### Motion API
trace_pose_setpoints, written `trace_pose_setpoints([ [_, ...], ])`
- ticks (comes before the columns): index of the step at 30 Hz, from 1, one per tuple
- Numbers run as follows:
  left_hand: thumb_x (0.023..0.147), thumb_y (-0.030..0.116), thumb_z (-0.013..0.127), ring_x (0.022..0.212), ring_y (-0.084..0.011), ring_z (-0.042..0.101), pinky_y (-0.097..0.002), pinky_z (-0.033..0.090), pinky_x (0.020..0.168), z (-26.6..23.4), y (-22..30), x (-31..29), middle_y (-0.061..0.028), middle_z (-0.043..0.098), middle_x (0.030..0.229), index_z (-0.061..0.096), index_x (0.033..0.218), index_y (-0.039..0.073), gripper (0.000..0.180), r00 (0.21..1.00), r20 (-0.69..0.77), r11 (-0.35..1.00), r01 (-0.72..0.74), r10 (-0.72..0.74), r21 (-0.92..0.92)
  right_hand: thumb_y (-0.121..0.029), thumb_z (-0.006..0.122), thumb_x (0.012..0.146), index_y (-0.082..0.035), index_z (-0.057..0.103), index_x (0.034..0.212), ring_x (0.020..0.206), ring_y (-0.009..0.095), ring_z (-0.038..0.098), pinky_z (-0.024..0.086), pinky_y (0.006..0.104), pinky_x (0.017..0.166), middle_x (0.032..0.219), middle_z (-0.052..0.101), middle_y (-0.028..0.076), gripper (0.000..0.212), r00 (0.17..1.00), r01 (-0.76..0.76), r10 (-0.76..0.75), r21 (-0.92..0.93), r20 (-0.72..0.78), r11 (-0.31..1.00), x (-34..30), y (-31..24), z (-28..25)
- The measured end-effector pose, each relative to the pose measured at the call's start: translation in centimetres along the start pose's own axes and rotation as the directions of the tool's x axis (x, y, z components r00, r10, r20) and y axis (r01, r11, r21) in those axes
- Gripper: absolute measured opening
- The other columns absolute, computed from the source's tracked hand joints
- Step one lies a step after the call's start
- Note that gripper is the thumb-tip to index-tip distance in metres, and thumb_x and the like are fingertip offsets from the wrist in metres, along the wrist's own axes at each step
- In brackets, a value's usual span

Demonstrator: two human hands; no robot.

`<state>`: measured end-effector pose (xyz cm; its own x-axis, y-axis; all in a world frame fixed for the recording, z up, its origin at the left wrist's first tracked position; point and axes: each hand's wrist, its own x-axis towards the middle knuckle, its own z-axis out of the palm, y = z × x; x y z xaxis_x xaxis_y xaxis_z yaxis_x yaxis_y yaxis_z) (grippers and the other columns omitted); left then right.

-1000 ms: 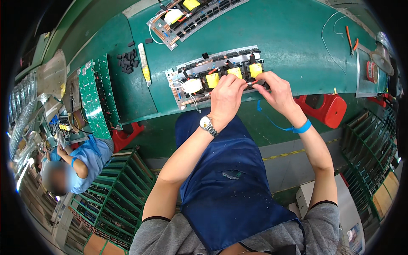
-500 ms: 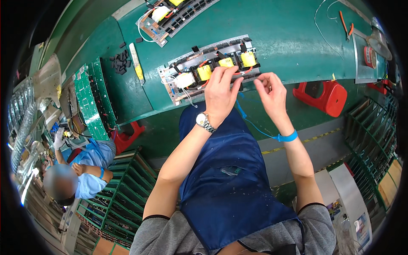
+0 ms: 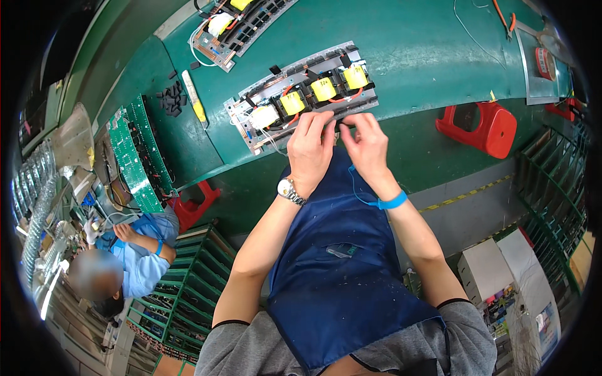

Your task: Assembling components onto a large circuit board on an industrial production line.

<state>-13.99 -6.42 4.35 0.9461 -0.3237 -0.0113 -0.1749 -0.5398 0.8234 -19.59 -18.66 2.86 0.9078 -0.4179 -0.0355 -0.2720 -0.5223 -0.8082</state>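
Note:
A long circuit board assembly (image 3: pixel 248 135) lies on the green bench just beyond my hands, with yellow-labelled transformers (image 3: pixel 323 89), a white-wrapped part (image 3: pixel 264 116), orange wires and black strips along its edges. At its near edge, my left hand (image 3: pixel 308 150) is closed, thumb and fingertips brought together. Just to its right, my right hand (image 3: pixel 368 147) is also closed, its fingertips bunched close to the left hand's. Whatever lies between the fingertips is too small or hidden to make out.
Small black pieces (image 3: pixel 172 98) and a yellow-and-white cutter (image 3: pixel 195 100) lie left of the assembly. A second assembly (image 3: pixel 244 31) sits at the back. Orange-handled pliers (image 3: pixel 504 20) are far right. A red stool (image 3: pixel 486 128) stands below the bench edge. Another person (image 3: pixel 135 247) works at left.
My right hand has moved left to meet my left hand, which has drawn nearer to me, off the transformers. The yellow labels are now uncovered. The whole view has shifted slightly.

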Motion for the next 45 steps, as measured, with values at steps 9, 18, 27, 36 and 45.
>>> trace_pose_setpoints([
  [9, 0.084, 0.003, 0.071, 0.07, -0.0213, 0.065, -0.031, 0.052, 0.062, 0.5, 0.6, 3.9, -0.0069, 0.062, 0.092, 0.069, 0.097, 0.005, 0.014, 0.989, 0.041, 0.99, -0.14, 0.139, 0.024, -0.004, 0.065, 0.089, -0.001, 0.062, 0.099, 0.059, 0.005, 0.049, 0.042, 0.0243, 0.054, 0.08, 0.064, 0.003, 0.01, 0.994, -0.109, 0.107, 0.145, 0.024, 0.983, 3.0, -2.8, -4.7],
  [18, 0.083, 0.002, 0.072, 0.075, -0.0218, 0.067, -0.0308, 0.054, 0.065, 0.3, -0.6, 3.4, -0.0076, 0.065, 0.093, 0.071, 0.096, 0.006, 0.013, 0.984, 0.02, 0.982, -0.175, 0.177, -0.065, -0.01, 0.066, 0.094, 0.0, 0.064, 0.101, 0.071, 0.01, 0.062, 0.049, 0.0245, 0.063, 0.086, 0.068, 0.007, 0.013, 0.979, -0.193, 0.205, 0.384, 0.01, 0.903, 2.1, -1.8, -2.6],
  [27, 0.083, 0.003, 0.071, 0.077, -0.0248, 0.067, -0.0337, 0.054, 0.066, 0.1, -0.7, 3.3, -0.0082, 0.064, 0.095, 0.07, 0.1, 0.006, 0.018, 0.983, 0.034, 0.981, -0.178, 0.18, -0.072, -0.007, 0.07, 0.09, -0.001, 0.063, 0.101, 0.065, 0.01, 0.06, 0.048, 0.0248, 0.058, 0.082, 0.068, 0.006, 0.015, 0.99, -0.122, 0.138, 0.282, -0.037, 0.952, 2.6, -2.2, -0.8],
  [36, 0.077, 0.009, 0.076, 0.089, -0.0262, 0.064, -0.0374, 0.054, 0.072, -1.2, 0.4, 3.5, -0.0085, 0.06, 0.1, 0.064, 0.123, 0.011, 0.047, 0.974, 0.132, 0.983, -0.184, 0.183, -0.01, -0.013, 0.077, 0.083, -0.007, 0.069, 0.111, 0.059, 0.014, 0.061, 0.048, 0.0286, 0.052, 0.073, 0.065, 0.007, 0.029, 1.0, 0.003, -0.004, 0.023, 0.023, 1.0, 3.8, -2.6, -3.4],
  [45, 0.076, 0.012, 0.079, 0.081, -0.0217, 0.064, -0.0342, 0.053, 0.069, -0.3, -0.2, 3.6, -0.0036, 0.064, 0.086, 0.074, 0.092, 0.009, 0.017, 0.968, -0.03, 0.964, -0.246, 0.251, 0.104, -0.005, 0.07, 0.085, -0.008, 0.068, 0.102, 0.07, 0.025, 0.067, 0.052, 0.0355, 0.058, 0.09, 0.064, 0.007, 0.017, 0.964, 0.236, -0.22, -0.099, 0.151, 0.967, 6.0, -0.5, -4.2],
])
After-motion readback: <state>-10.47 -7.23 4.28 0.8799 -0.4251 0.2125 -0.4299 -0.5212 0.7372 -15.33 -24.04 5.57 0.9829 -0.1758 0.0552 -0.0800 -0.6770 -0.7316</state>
